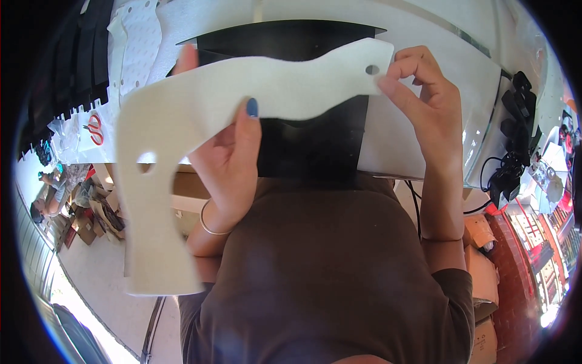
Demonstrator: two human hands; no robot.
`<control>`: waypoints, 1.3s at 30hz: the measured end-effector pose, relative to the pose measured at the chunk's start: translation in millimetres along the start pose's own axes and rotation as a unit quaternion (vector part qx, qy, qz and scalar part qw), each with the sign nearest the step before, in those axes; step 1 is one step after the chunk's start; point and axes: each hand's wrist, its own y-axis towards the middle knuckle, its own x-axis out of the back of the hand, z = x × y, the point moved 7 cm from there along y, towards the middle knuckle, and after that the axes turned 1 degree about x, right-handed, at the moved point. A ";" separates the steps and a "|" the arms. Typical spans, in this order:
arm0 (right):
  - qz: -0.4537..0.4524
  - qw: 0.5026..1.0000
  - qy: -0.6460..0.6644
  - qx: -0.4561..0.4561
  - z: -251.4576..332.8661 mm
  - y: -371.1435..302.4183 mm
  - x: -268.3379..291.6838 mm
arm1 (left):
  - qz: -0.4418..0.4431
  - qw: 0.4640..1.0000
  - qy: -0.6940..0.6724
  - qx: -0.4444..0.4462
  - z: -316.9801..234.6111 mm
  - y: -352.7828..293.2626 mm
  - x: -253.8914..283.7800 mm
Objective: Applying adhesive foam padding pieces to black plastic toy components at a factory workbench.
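A cream-white, L-shaped flat piece (291, 85) with wavy edges, felt- or foam-like in look, is held up in front of me above the table. My left hand (227, 167) grips its long arm near the bend, thumb with a blue nail on the near face and fingers mostly hidden behind. At the right end, beside a small round hole, my right hand (431, 97) pinches the edge between thumb and fingers. The other arm hangs down on the left, with another hole near the bend. Beneath lies a black sheet (309, 148) on the white table (412, 136).
Black strips (70, 67) and a white perforated sheet (142, 39) lie at the far left, near red-handled scissors (94, 129). Black cables (512, 173) bunch along the right edge. Cardboard boxes (482, 267) stand on the floor at right. Another person (45, 203) is at the left among cartons.
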 end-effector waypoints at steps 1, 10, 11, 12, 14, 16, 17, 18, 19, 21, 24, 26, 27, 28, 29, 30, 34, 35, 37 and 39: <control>-0.021 1.000 -0.017 -0.005 -2.7 1.5 2.9 | 0.003 1.000 -0.001 0.002 2.7 1.7 3.9; -0.060 0.996 -0.066 -0.006 -24.6 0.5 0.6 | 0.149 0.907 0.345 -0.192 -11.0 -1.5 -18.6; -0.060 0.996 -0.065 -0.008 -25.9 0.2 0.0 | 0.131 0.892 0.374 -0.217 -13.5 -1.7 -19.4; -0.057 0.995 -0.084 0.010 -24.9 -0.2 -1.1 | 0.132 0.892 0.375 -0.215 -15.0 -2.5 -19.7; -0.055 0.993 -0.104 0.027 -25.7 -0.1 -1.7 | 0.123 0.862 0.446 -0.209 -15.1 -3.4 -20.8; -0.055 0.989 -0.129 0.037 -26.3 0.1 -2.5 | 0.116 0.864 0.445 -0.207 -12.9 -3.2 -19.1; -0.055 0.990 -0.128 0.036 -26.7 0.7 -2.8 | 0.108 0.866 0.443 -0.206 -12.2 -2.7 -16.7; -0.064 0.992 -0.104 0.034 -26.2 1.5 -1.2 | 0.108 0.866 0.444 -0.205 -12.1 -1.5 -14.5; -0.076 0.993 -0.083 0.029 -26.6 0.2 1.4 | 0.127 0.873 0.418 -0.216 -11.7 -1.7 -14.3; -0.080 0.991 -0.097 0.038 -13.4 -2.5 4.5 | 0.124 0.905 0.359 -0.190 -6.0 -2.1 -3.5; -0.070 0.992 -0.079 0.063 8.8 3.8 9.2 | 0.024 0.976 0.171 -0.135 -13.4 3.9 32.2; -0.079 0.992 -0.067 0.073 23.3 14.4 19.8 | -0.101 0.971 -0.192 -0.100 -8.8 17.3 64.2; -0.083 0.963 -0.189 0.173 44.6 22.5 20.9 | -0.095 0.957 -0.268 -0.059 -2.4 28.8 96.9; -0.074 0.911 -0.294 0.281 67.5 31.3 10.1 | -0.104 0.938 -0.330 -0.028 -4.0 29.0 134.2; -0.017 0.807 -0.430 0.405 87.6 34.1 -15.4 | -0.105 0.937 -0.333 -0.033 -8.0 32.5 132.3; -0.018 0.803 -0.432 0.410 93.2 43.3 -21.7 | -0.144 0.959 -0.224 -0.093 -22.3 36.5 135.1; 0.309 0.711 -0.385 0.501 78.8 54.1 -82.1 | -0.030 0.940 -0.293 -0.171 -37.5 23.1 131.1; 0.344 0.631 -0.416 0.558 78.2 45.8 -91.7 | -0.030 0.938 -0.297 -0.175 -34.5 18.8 134.5; 0.366 0.564 -0.478 0.565 93.8 49.4 -94.0 | -0.139 0.956 -0.177 -0.187 -28.6 8.2 152.8; 0.386 0.491 -0.535 0.569 96.8 41.7 -95.7 | -0.135 0.954 -0.186 -0.191 -34.0 4.4 155.0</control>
